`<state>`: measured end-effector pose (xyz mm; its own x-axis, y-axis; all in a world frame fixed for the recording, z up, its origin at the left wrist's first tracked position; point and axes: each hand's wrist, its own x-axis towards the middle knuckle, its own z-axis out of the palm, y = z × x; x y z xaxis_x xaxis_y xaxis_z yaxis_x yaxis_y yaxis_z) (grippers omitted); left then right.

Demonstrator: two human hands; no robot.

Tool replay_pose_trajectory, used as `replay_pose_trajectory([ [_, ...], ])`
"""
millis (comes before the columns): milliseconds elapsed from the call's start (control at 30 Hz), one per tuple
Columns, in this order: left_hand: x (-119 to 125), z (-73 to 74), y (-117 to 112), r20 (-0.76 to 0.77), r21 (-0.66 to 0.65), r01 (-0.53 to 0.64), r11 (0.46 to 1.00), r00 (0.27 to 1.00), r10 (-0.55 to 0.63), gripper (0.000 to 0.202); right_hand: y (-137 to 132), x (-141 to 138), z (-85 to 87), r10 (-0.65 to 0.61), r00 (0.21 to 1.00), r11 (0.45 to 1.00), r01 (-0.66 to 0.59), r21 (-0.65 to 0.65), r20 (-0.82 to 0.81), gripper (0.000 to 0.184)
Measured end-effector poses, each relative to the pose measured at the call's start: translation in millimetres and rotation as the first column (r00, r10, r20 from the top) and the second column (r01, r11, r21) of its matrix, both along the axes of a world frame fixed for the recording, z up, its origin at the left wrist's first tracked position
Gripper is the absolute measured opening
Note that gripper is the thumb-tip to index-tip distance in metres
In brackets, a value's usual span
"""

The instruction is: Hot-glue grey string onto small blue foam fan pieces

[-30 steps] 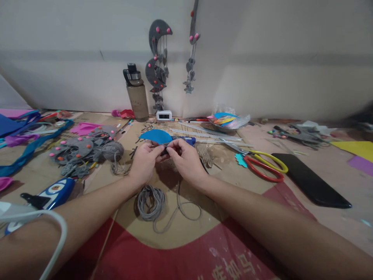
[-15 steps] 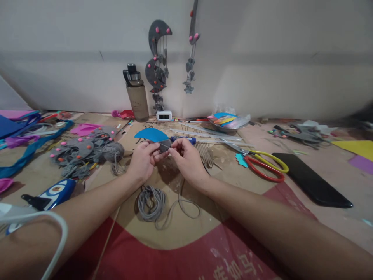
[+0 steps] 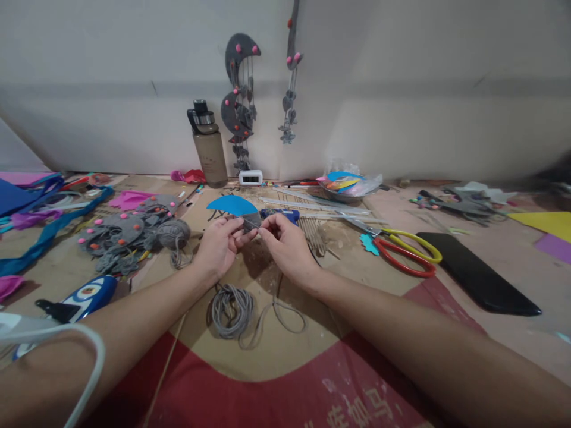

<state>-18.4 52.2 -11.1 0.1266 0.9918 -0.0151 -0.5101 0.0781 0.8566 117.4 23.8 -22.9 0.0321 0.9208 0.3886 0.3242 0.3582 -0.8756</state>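
Note:
My left hand [image 3: 218, 246] and my right hand [image 3: 285, 246] meet over the middle of the cardboard-covered table [image 3: 357, 249]. Both pinch a small grey felt piece [image 3: 252, 222] that joins a blue half-round foam piece [image 3: 232, 205], which sticks up behind my left fingers. A grey cord [image 3: 285, 309] trails down from under my right hand to a loose coil of grey cord [image 3: 231, 309] lying between my forearms.
Red-and-yellow scissors [image 3: 397, 249] and a long black case [image 3: 477, 273] lie to the right. A pile of grey felt pieces with pink beads [image 3: 125, 232] and a ball of grey yarn [image 3: 173, 233] sit left. A blue glue gun [image 3: 84, 294] lies near left. A bottle [image 3: 209, 148] stands at the wall.
The blue half-round piece has shifted a little to the left and my hands have turned the grey piece between their fingertips. The coil of cord stays where it was.

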Motion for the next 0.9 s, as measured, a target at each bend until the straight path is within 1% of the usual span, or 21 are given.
replay_pose_trajectory([
  [200, -0.2, 0.9, -3.3, 0.028, 0.03, -0.005, 1.0, 1.0, 0.005, 0.018, 0.6, -2.4, -2.0, 0.005, 0.996, 0.999, -0.008, -0.037, -0.093, 0.015],
  [300, 0.5, 1.9, -5.2, 0.028, 0.016, 0.012, 1.0, 1.0, -0.012, 0.018, 3.1, -2.5, -3.3, -0.029, 0.99, 0.999, 0.025, -0.033, -0.136, 0.018],
  [400, 1.0, 2.5, -5.3, 0.012, -0.004, 0.012, 1.0, 1.0, -0.012, 0.017, 5.6, -2.1, -5.2, -0.035, 0.984, 0.999, 0.028, -0.041, -0.172, 0.019],
  [600, -0.3, 0.4, -1.0, 0.027, -0.009, 0.021, 1.0, 0.999, -0.02, 0.012, 6.0, -1.3, -7.6, -0.023, 0.991, 0.999, 0.018, -0.042, -0.129, 0.015],
  [767, -0.7, -0.4, 1.1, 0.04, -0.022, 0.012, 1.0, 0.999, -0.011, 0.011, 4.3, -0.1, -5.8, -0.009, 0.998, 1.0, 0.008, -0.018, -0.068, 0.008],
  [900, 0.2, 0.3, 1.2, 0.032, -0.009, 0.002, 1.0, 0.999, -0.002, 0.01, 3.9, 1.4, -4.8, -0.021, 1.0, 1.0, 0.021, -0.017, -0.017, 0.008],
])
